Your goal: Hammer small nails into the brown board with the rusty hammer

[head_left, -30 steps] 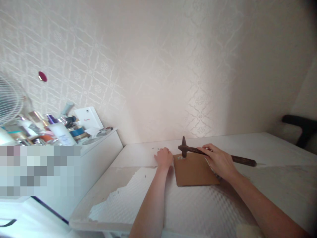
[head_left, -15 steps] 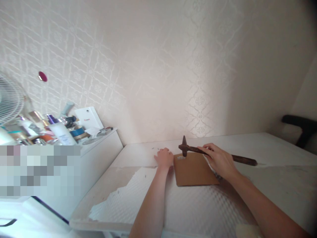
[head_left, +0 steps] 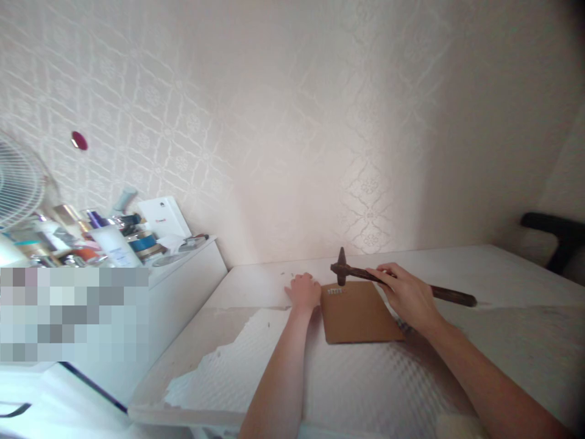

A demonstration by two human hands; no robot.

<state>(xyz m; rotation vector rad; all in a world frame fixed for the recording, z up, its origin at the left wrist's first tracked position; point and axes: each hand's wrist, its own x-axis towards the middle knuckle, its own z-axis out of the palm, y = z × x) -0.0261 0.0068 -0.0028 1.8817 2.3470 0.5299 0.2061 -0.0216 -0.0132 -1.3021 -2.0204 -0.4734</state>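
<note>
My right hand is wrapped round the dark wooden handle of a hammer. The hammer's head is over the far left part of a brown cardboard piece, with the handle reaching out to the right. A short row of small silvery bits, too small to name, shows near the cardboard's far left corner. Against its left edge rests my left hand, palm down on the table, fingers bent and apart, with nothing visible in it. Part of a dark patterned thing shows beside my right wrist.
The white table has a quilted, torn covering with tiny dark bits scattered on it. To the left, a white cabinet bears bottles, jars and a white box. A fan and a black chair armrest flank the scene.
The hammer's head has risen slightly, away from the cardboard. My left hand and the cardboard stay almost where they were.
</note>
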